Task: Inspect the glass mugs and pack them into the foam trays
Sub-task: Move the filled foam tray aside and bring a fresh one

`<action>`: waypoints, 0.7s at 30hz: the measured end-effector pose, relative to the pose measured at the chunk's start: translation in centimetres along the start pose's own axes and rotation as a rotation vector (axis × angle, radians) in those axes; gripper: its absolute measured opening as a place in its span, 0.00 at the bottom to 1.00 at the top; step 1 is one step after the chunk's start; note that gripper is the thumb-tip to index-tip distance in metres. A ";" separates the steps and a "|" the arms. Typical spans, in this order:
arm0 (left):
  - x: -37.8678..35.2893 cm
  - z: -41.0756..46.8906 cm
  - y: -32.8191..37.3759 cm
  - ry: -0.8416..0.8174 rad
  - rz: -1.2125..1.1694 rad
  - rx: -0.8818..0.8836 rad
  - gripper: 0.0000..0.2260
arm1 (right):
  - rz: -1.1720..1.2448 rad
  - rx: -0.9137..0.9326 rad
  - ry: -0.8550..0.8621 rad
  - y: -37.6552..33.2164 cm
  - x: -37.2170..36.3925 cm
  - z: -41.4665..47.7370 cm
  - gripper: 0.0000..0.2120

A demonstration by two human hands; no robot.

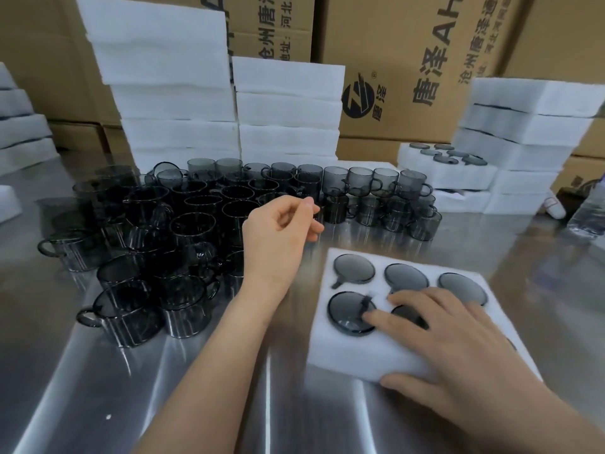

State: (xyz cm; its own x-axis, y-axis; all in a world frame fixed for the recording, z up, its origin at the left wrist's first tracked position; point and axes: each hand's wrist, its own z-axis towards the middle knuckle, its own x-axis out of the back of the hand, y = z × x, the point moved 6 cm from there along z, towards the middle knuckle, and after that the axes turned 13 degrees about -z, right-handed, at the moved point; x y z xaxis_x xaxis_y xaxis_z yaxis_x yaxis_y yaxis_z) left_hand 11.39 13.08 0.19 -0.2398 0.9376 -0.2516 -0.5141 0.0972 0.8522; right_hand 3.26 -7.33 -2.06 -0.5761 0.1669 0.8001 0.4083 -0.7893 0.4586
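Now, right hand (458, 339): it lies flat on the tray, your fingers straight and spread, thumb against the near edge; it grips nothing.
Tray (347, 352): white foam, on the steel table (229, 388) right in front of you, under your right hand.
Packed mugs (354, 268): grey glass, seated in the tray's round pockets; five show, one partly under your fingers.
Left hand (278, 234): raised over the loose mugs, your fingers curled, thumb tip by the forefinger; you cannot tell whether it pinches a rim.
Loose mugs (193, 231): a dense cluster standing on the table, left of the tray and behind it.
Filled trays (442, 173): stacked far right, with mugs in the top one.
Foam stacks (176, 93): tall, behind the cluster.
Cartons (409, 44): printed brown boxes at the very back.
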 end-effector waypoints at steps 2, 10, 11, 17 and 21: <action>-0.1 -0.1 0.0 -0.003 0.004 0.002 0.10 | 0.022 -0.114 -0.129 1.7 -1.2 -0.3 0.30; -0.1 -0.1 -0.2 -0.013 0.037 0.024 0.10 | -0.126 -0.623 -0.521 10.2 -5.5 -1.9 0.34; -0.2 -0.1 -0.2 -0.017 0.043 0.031 0.10 | -0.086 -0.688 -0.544 11.3 -6.1 -1.9 0.33; -0.5 -0.2 -0.3 -0.044 0.073 0.043 0.10 | 0.064 -0.872 -0.501 16.6 -9.0 0.7 0.22; -0.6 -0.4 -0.3 -0.058 0.082 0.045 0.11 | 0.030 -0.923 -0.528 18.1 -10.8 3.5 0.23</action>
State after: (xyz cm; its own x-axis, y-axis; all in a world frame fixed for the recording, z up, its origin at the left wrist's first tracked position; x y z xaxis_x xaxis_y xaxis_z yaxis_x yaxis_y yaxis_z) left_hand 11.41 12.32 -0.11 -0.2307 0.9608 -0.1539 -0.4567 0.0327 0.8890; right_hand 19.31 -21.33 -1.08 -0.1041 0.2004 0.9742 -0.4056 -0.9029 0.1424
